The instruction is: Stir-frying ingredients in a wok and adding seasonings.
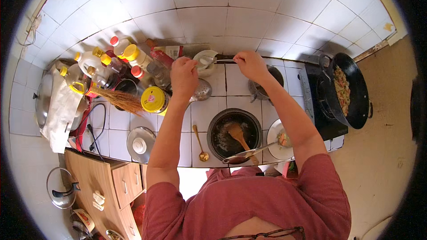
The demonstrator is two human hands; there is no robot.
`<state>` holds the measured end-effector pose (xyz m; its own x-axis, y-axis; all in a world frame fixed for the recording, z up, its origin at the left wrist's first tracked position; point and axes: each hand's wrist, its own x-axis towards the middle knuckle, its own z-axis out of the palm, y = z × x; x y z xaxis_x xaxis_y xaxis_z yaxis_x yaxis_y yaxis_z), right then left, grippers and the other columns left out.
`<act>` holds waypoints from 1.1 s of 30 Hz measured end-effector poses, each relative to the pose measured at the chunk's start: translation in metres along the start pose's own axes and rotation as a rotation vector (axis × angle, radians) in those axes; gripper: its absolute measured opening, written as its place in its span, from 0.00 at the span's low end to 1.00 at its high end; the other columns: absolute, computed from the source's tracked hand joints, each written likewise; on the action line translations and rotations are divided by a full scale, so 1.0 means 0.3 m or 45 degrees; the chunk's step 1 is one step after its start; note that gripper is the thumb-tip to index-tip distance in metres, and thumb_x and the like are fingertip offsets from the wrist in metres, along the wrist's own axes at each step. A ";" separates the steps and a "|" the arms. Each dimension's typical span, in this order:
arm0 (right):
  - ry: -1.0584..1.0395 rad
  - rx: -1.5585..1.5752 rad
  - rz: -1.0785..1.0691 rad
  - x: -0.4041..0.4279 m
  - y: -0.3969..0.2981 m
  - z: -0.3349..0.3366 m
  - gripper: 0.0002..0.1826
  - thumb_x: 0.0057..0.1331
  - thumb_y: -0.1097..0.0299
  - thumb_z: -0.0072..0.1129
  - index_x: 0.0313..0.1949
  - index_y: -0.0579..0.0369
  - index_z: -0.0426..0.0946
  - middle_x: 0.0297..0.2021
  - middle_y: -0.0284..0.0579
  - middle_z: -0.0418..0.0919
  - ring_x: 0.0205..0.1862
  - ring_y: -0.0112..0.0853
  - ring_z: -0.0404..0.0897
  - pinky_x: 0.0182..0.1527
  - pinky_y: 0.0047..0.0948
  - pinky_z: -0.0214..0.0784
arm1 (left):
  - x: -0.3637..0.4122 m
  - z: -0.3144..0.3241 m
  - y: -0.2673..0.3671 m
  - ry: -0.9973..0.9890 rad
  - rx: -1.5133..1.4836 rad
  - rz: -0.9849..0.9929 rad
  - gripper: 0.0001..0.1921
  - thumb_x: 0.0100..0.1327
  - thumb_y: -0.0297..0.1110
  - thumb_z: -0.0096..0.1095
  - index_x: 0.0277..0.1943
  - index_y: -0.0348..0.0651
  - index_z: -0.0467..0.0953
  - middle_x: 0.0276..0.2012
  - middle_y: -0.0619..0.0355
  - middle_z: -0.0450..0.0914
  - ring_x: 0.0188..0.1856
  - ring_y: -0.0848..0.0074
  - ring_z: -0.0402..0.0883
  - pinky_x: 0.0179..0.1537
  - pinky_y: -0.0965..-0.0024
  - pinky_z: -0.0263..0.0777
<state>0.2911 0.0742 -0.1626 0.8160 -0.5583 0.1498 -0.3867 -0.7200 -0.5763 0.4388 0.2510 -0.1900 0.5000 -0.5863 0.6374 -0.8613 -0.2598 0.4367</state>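
Observation:
At the back of the counter, my right hand (252,66) grips the handle end of a small pale spoon (228,60). The spoon's bowl reaches left into a pale, translucent plastic container or bag (206,68) against the wall; its contents are too unclear to name. My left hand (184,77) has its fingers drawn together at the left edge of that container, seemingly pinching it. Below my left hand lies a perforated metal skimmer (202,90), partly hidden by the wrist. Beneath my right forearm stands a dark pot (274,75), partly covered.
Near the front edge are a black bowl (217,123) with a wooden spatula (237,133), a ladle (248,153) resting across to a white plate (273,130), and a golden spoon (196,136). Several bottles (133,55) crowd the left. A wok (358,106) of food leans right by the cooktop (333,130).

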 end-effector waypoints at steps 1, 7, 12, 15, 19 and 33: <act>0.009 0.005 0.005 -0.012 0.005 -0.014 0.11 0.58 0.64 0.51 0.30 0.57 0.78 0.31 0.52 0.78 0.36 0.47 0.77 0.40 0.42 0.69 | 0.013 -0.006 0.006 -0.004 0.000 0.011 0.06 0.48 0.25 0.59 0.31 0.42 0.79 0.34 0.54 0.75 0.40 0.59 0.73 0.41 0.60 0.68; 0.020 0.163 0.098 -0.121 0.052 -0.151 0.12 0.60 0.62 0.50 0.34 0.55 0.79 0.31 0.52 0.79 0.36 0.47 0.77 0.39 0.42 0.68 | 0.105 -0.018 0.124 -0.217 -0.014 0.171 0.04 0.49 0.29 0.61 0.30 0.43 0.79 0.32 0.54 0.75 0.37 0.61 0.74 0.39 0.61 0.69; 0.144 0.182 0.010 -0.235 0.087 -0.319 0.12 0.60 0.62 0.50 0.34 0.56 0.79 0.31 0.52 0.79 0.34 0.46 0.78 0.38 0.40 0.69 | 0.198 -0.026 0.311 -0.497 0.019 0.351 0.06 0.51 0.32 0.61 0.32 0.43 0.79 0.32 0.52 0.74 0.41 0.59 0.73 0.43 0.61 0.68; 0.193 0.208 0.118 -0.325 0.090 -0.443 0.08 0.57 0.71 0.54 0.35 0.62 0.77 0.27 0.49 0.79 0.29 0.33 0.78 0.35 0.27 0.69 | 0.247 -0.008 0.449 -0.643 0.083 0.444 0.06 0.52 0.34 0.60 0.32 0.44 0.79 0.32 0.52 0.75 0.41 0.59 0.73 0.43 0.60 0.68; 0.358 0.149 -0.029 -0.453 0.183 -0.583 0.07 0.57 0.73 0.54 0.34 0.62 0.78 0.28 0.49 0.79 0.29 0.32 0.78 0.34 0.27 0.69 | 0.285 0.035 0.655 -0.699 0.055 0.629 0.06 0.52 0.35 0.59 0.30 0.44 0.79 0.33 0.53 0.75 0.41 0.59 0.73 0.42 0.59 0.68; 0.518 0.038 0.277 -0.969 0.410 -1.031 0.07 0.57 0.73 0.53 0.33 0.61 0.77 0.28 0.49 0.78 0.32 0.35 0.77 0.36 0.29 0.67 | 0.249 0.295 1.347 -1.025 -0.269 1.101 0.05 0.49 0.32 0.59 0.24 0.43 0.78 0.28 0.55 0.75 0.35 0.61 0.75 0.36 0.61 0.69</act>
<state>-0.1264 0.0203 -0.0286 0.4803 -0.8157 0.3224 -0.5130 -0.5594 -0.6511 0.1201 0.0343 -0.0219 -0.5018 -0.8354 0.2244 -0.8143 0.5437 0.2032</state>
